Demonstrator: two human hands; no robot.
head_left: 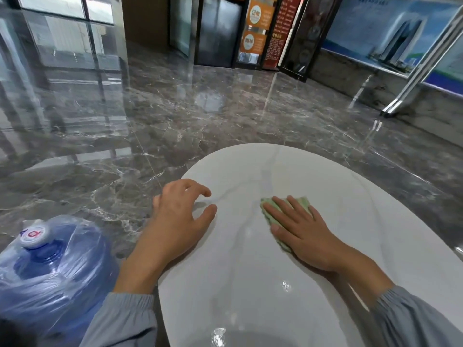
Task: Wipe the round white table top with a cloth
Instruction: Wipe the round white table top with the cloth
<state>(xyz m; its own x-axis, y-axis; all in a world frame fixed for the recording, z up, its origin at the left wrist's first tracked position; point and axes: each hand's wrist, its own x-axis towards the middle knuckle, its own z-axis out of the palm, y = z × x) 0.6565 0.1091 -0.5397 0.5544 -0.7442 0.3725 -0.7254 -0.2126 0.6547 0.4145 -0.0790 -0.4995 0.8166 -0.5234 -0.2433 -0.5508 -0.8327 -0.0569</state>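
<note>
Head | cloth (pixel 267 213) pressed under flat right hand (pixel 305 234) | left hand (pixel 180 216) relaxed, empty

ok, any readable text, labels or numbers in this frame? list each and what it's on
Nothing can be quoted reliably.
upper orange sign: large white characters, too blurred.
lower orange sign: white characters, too blurred.
red panel: rows of small print, too small.
water jug cap: red mark, blurred.
blue poster: a line along the top, too small.
table top and cloth: no text.
</note>
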